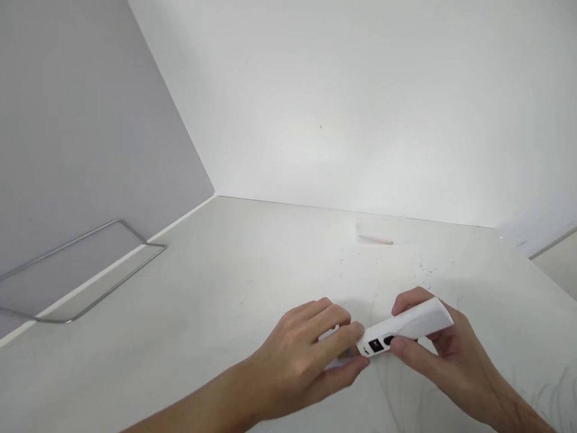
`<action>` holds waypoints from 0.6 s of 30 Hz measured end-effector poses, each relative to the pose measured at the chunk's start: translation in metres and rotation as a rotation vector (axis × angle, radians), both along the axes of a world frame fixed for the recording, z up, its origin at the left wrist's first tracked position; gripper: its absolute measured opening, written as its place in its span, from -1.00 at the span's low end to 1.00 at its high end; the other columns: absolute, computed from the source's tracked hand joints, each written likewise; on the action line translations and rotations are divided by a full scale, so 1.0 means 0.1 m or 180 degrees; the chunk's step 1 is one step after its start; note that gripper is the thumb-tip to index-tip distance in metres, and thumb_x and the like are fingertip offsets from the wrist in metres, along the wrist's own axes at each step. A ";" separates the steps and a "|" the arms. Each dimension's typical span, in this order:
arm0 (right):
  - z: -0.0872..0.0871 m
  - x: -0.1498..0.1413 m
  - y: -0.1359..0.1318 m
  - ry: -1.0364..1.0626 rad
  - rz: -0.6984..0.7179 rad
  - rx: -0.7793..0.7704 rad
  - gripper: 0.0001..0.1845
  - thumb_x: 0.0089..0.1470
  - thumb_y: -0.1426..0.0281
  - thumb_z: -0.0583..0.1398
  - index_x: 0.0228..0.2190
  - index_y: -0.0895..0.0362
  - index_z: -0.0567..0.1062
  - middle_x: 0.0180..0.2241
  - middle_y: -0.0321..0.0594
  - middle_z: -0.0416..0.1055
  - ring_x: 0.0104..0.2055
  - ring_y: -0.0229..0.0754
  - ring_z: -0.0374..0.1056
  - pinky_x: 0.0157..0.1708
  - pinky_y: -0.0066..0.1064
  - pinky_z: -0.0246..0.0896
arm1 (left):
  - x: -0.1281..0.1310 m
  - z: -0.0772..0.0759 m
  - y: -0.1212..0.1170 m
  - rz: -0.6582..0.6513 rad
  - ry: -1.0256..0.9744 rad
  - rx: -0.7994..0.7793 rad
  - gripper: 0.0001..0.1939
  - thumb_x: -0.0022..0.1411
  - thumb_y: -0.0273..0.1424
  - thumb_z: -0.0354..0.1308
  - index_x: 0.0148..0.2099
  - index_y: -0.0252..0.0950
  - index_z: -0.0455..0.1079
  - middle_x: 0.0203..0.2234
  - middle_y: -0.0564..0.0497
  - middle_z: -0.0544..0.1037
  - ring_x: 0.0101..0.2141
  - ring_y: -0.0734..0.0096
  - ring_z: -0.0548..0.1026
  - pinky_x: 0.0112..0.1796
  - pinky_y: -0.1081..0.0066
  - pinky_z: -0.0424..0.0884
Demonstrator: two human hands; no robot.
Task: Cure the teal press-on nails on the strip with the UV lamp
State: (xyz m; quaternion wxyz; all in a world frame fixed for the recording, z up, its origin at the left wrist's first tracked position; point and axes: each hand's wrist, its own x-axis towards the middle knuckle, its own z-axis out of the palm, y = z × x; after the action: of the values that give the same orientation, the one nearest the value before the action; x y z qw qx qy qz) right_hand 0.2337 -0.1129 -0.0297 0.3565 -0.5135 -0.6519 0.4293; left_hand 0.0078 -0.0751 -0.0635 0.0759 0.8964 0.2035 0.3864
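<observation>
My right hand (455, 361) is closed round a white handheld device (408, 326). The device is slim and rounded, with a small black display and a dark oval button near its left end; my thumb rests beside the button. It lies tilted, its wider end up to the right. My left hand (311, 355) pinches at the left end, thumb below and fingers above. Between those fingers a brownish part shows, mostly hidden, so I cannot tell what it is.
A thin pinkish stick with a whitish end (376, 239) lies near the back wall (360, 120). A bent metal wire frame (117, 288) extends over the left edge of the white tabletop (202, 276). Small dark specks (426, 269) are scattered beyond my right hand.
</observation>
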 end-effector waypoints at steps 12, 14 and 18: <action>0.04 -0.02 0.02 0.0101 -0.0022 -0.0153 -0.82 0.14 0.21 0.21 -0.33 0.05 0.39 -0.57 -0.42 0.17 -0.54 -0.31 0.07 -0.57 -0.50 0.04 | 0.00 0.02 -0.02 -0.0040 -0.0164 0.0053 -0.86 0.26 -0.49 0.18 -0.11 -0.38 0.42 -0.45 -0.03 0.47 -0.49 0.41 0.33 -0.51 0.38 0.34; 0.06 -0.03 0.02 0.0117 -0.0064 -0.0224 -0.78 0.13 0.17 0.20 -0.33 0.06 0.40 -0.60 -0.43 0.14 -0.57 -0.32 0.03 -0.60 -0.50 -0.01 | 0.00 0.02 -0.01 -0.0032 -0.0200 0.0087 -0.85 0.25 -0.50 0.17 -0.10 -0.39 0.41 -0.45 -0.04 0.47 -0.50 0.41 0.33 -0.51 0.38 0.35; 0.09 -0.07 0.00 0.0186 -0.0265 -0.0322 -0.72 0.09 0.11 0.22 -0.36 0.08 0.43 -0.60 -0.42 0.13 -0.57 -0.33 0.01 -0.60 -0.48 -0.05 | 0.01 0.02 -0.01 -0.0017 -0.0251 0.0147 -0.83 0.25 -0.50 0.16 -0.09 -0.39 0.41 -0.47 -0.03 0.47 -0.51 0.41 0.32 -0.52 0.39 0.35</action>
State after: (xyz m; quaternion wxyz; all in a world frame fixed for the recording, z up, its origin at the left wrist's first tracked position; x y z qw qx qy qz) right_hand 0.2266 -0.1127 -0.0202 0.3664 -0.5448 -0.5968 0.4613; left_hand 0.0090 -0.0764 -0.0617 0.0643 0.8825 0.1890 0.4257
